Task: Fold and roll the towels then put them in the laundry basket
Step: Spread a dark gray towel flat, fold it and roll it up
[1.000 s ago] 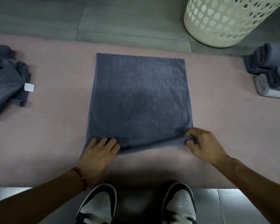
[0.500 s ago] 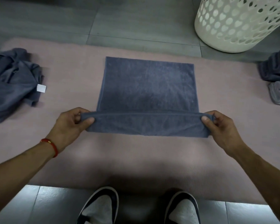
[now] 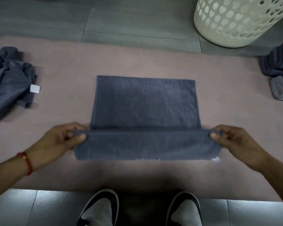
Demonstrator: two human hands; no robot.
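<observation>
Mid-task: the left hand and right hand pinch the towel on the mat, near edge lifted — rolled towels wait beside the laundry basket, a crumpled pile remains.

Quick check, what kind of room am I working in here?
Likely a home laundry or bathroom floor: grey floor tiles, a pink mat spread over them, and a white perforated laundry basket.

Pink mat on grey tile floor; blk/white shoes at btm edge.
</observation>
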